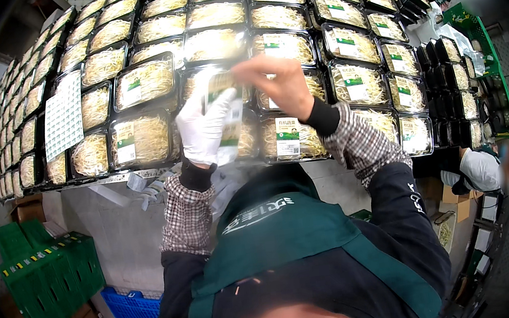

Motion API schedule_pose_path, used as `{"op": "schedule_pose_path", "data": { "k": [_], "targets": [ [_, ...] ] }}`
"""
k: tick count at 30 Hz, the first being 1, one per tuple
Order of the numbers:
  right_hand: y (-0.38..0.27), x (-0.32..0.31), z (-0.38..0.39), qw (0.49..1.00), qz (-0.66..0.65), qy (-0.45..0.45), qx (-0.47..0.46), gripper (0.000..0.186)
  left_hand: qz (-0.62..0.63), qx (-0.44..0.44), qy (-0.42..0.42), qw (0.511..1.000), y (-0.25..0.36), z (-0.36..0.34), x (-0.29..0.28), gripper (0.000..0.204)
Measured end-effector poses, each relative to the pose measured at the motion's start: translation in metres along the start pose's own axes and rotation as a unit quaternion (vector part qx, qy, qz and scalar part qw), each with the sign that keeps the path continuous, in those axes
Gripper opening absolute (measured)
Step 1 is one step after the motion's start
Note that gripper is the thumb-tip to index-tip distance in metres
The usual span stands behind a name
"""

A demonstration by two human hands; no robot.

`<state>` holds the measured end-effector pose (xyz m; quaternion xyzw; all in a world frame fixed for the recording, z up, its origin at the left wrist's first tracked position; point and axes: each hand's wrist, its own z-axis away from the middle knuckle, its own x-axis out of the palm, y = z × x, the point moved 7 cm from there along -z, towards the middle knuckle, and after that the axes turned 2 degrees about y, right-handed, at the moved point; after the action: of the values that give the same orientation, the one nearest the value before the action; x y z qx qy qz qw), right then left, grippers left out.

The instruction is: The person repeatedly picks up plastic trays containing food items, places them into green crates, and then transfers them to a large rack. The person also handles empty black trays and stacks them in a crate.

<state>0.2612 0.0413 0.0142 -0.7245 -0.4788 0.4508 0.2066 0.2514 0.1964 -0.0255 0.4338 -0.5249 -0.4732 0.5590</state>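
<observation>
My left hand, in a white glove, is closed on a strip of green-and-white labels, blurred by motion. Bare and pinched, my right hand has its fingertips at the strip's upper edge, seemingly on a label; blur hides the exact contact. Below both hands, black trays of bean sprouts with clear covers stand in rows. A labelled tray sits near my right wrist, and another labelled tray lies left of my glove. Some trays, such as the left tray, show no label.
A printed sticker sheet lies over trays at the left. Green crates and a blue pallet stand on the floor lower left. Stacked trays fill the right side, near a green crate. Two other people work at the right.
</observation>
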Motion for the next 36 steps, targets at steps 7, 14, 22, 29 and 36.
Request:
{"op": "schedule_pose_path", "data": {
  "k": [7, 14, 22, 29, 36],
  "targets": [
    [0.242, -0.066, -0.116, 0.978, -0.012, 0.071, 0.195, 0.023, -0.018, -0.194, -0.222, 0.955, -0.021, 0.015, 0.000, 0.019],
    [0.355, -0.050, -0.124, 0.898, 0.330, -0.141, 0.255, 0.052, 0.005, -0.125, -0.106, 0.986, -0.020, 0.022, -0.036, 0.023],
    [0.288, -0.051, -0.102, 0.834, 0.524, -0.043, 0.169, 0.058, 0.152, -0.134, -0.015, 0.979, -0.021, 0.006, -0.042, 0.021],
    [-0.012, 0.042, -0.042, 0.965, -0.080, -0.181, -0.174, 0.031, 0.183, -0.115, 0.005, 0.976, -0.026, 0.003, -0.046, 0.023],
    [-0.081, 0.025, 0.011, 0.913, 0.034, -0.051, -0.403, 0.008, 0.261, -0.065, -0.057, 0.961, -0.034, -0.011, -0.053, 0.036]
  ]
}}
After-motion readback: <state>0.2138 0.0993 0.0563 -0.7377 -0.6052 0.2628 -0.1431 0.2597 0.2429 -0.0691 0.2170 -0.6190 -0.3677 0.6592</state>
